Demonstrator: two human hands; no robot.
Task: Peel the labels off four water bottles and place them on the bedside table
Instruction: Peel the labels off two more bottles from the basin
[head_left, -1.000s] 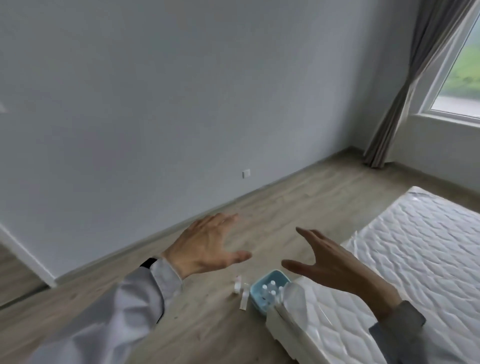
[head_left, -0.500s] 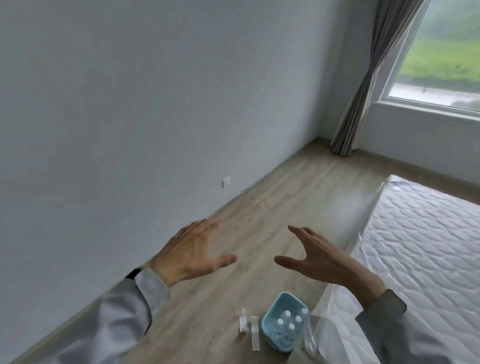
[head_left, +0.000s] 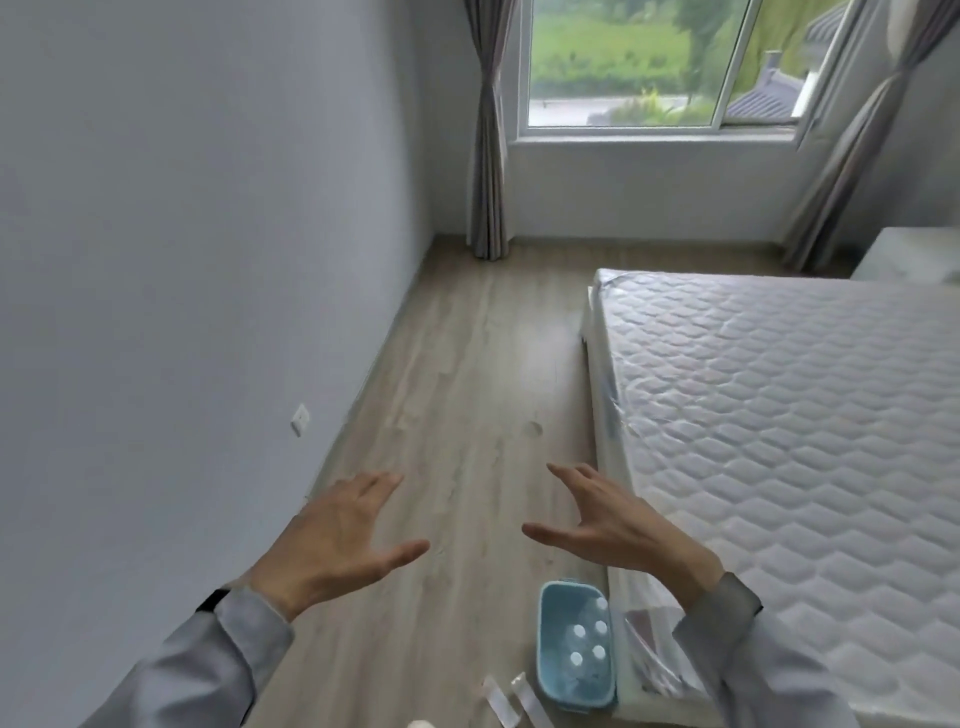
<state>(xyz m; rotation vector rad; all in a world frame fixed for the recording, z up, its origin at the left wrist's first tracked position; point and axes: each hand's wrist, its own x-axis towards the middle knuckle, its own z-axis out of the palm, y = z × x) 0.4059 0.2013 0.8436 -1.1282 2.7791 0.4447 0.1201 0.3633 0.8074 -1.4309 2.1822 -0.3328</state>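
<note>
Below, bottles (head_left: 587, 642) sit under empty hands (head_left: 613, 525).

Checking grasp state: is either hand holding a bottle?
No: left hand and right hand hover open and empty; the bottles stand in the basket.

soft window (head_left: 623, 62) daylight, wide-angle edge distortion

Walls (head_left: 182, 234): plain pale grey.
Floor (head_left: 467, 389): light grey-brown wood grain.
Mattress (head_left: 805, 441): white, quilted in a wavy diamond pattern, under glossy clear plastic.
Basket (head_left: 550, 644): light blue.
Bottle caps (head_left: 579, 631): white, five dots inside the basket.
Curtains (head_left: 485, 130): brownish grey.
Sleeves (head_left: 208, 670): pale grey.
Window (head_left: 623, 62): white frame, green outside.
Bedside table (head_left: 904, 254): white.
</note>
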